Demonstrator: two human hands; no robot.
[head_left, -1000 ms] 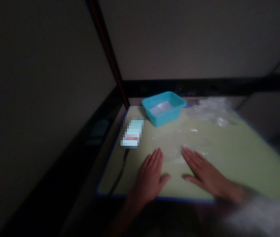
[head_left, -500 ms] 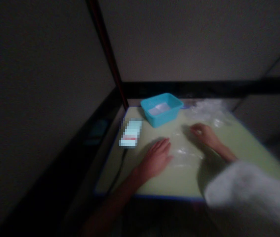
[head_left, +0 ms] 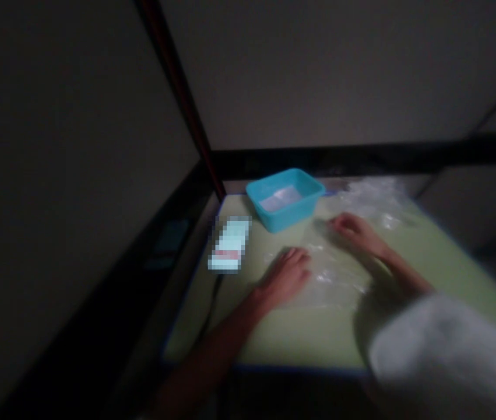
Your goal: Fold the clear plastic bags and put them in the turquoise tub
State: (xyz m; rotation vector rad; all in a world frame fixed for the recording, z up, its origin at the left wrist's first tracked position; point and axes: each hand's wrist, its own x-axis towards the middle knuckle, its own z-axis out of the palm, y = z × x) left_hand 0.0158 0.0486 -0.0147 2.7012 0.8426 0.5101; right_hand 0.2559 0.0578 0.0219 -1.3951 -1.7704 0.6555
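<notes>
A clear plastic bag (head_left: 329, 283) lies flat on the pale green tabletop (head_left: 291, 344), its creases catching the light. My left hand (head_left: 289, 273) rests palm down on the left part of this bag, fingers slightly bent and not wrapped round anything. Just beyond the bag's upper right side is my right hand (head_left: 356, 232), thumb and forefinger brought together in a pinch. Whatever may be between those fingertips is too small and blurred to make out. A white sleeve (head_left: 440, 344) covers my right forearm.
A turquoise plastic basket (head_left: 289, 216) with whitish flat pieces (head_left: 280, 198) inside stands at the back. Crumpled clear plastic (head_left: 374, 201) is heaped at the back right. Left lies a lit, pixelated phone (head_left: 230, 245) with a dark cable (head_left: 213, 303). Walls (head_left: 339, 76) rise behind and left.
My left hand has shifted slightly right over the bag, and its fingers are more bent. The right hand has moved a little left, still pinched. More of the bag's left part shows.
</notes>
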